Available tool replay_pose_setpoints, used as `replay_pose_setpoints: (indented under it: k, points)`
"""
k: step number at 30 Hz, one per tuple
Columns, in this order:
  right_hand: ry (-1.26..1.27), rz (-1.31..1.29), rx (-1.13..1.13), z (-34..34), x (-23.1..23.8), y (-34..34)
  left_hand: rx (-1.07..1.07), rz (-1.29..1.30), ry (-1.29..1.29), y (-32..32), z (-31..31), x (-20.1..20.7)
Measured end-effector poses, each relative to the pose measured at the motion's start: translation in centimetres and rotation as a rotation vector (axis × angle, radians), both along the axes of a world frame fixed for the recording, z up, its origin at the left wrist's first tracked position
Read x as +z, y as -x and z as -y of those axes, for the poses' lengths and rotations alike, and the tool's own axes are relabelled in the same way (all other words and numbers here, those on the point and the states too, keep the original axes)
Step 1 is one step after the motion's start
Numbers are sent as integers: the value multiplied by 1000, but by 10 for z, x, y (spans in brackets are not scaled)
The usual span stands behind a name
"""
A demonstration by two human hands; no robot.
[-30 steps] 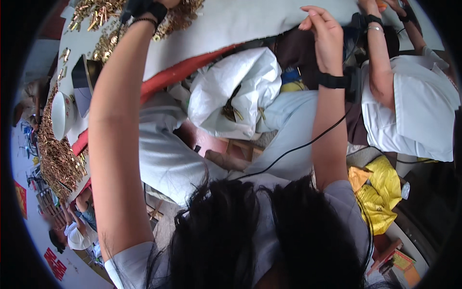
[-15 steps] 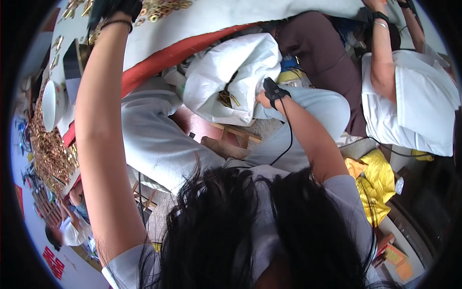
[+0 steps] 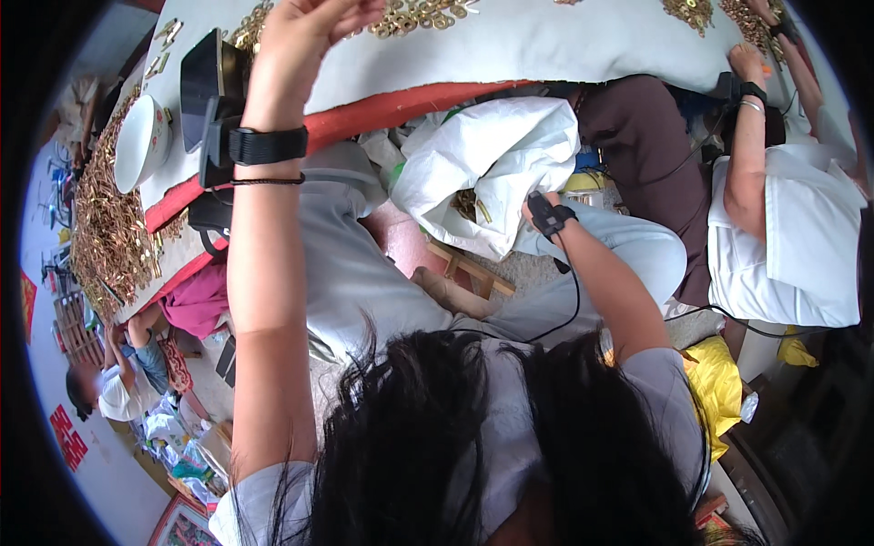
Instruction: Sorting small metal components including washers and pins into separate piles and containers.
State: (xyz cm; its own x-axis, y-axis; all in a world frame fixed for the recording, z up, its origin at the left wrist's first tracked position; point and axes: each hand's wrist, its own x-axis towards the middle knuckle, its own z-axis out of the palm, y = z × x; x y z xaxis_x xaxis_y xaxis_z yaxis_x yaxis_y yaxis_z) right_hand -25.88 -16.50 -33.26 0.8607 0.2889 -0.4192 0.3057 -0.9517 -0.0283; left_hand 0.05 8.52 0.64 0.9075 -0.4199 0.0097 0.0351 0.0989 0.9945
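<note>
**Over the desk with one hand, down by the bag with the other**

So, the left hand (image 3: 314,32) is up above the desk (image 3: 510,55), right beside the spread of brassy rings (image 3: 414,18). Half a second ago it was mostly a dark strap at the top edge; now the wrist has rolled round and you actually see skin and bent fingers. The right hand (image 3: 529,212) has come down from the desk's near side and is now low, by the right edge of the white bag (image 3: 514,136), next to the person's knee. The view has swung a bit too, so not every shift is the hands.

What I take from that: the work is split right now, one hand up with the loose rings, the other down at the bag, which sits between the knees with its mouth gaping and some brassy pieces (image 3: 467,206) inside.

Fair warning, the top edge crops the left fingertips and the wrist strap (image 3: 549,216) covers most of the right hand, so I can't tell whether either grip is clenched, loose or holding anything.

Also about: a bowl (image 3: 139,146) tilted at the desk's left, a big heap (image 3: 109,218) past it, and a co-worker's hand (image 3: 748,64) at far right.
</note>
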Motion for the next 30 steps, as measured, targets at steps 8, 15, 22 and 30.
replay_pose_setpoints:
  k: [8,15,22,30]
  points:
    - [-121,-216,-137,-25,185,-60,-173,-92,149,-7,2,-26]
    - [-1192,95,-513,-35,275,-113,-264,-133,27,8,16,-24]
    - [-1614,356,-584,-49,319,-163,-474,-103,39,26,40,-23]
    - [-1694,307,-467,-33,319,-165,-508,-104,41,32,46,-13]
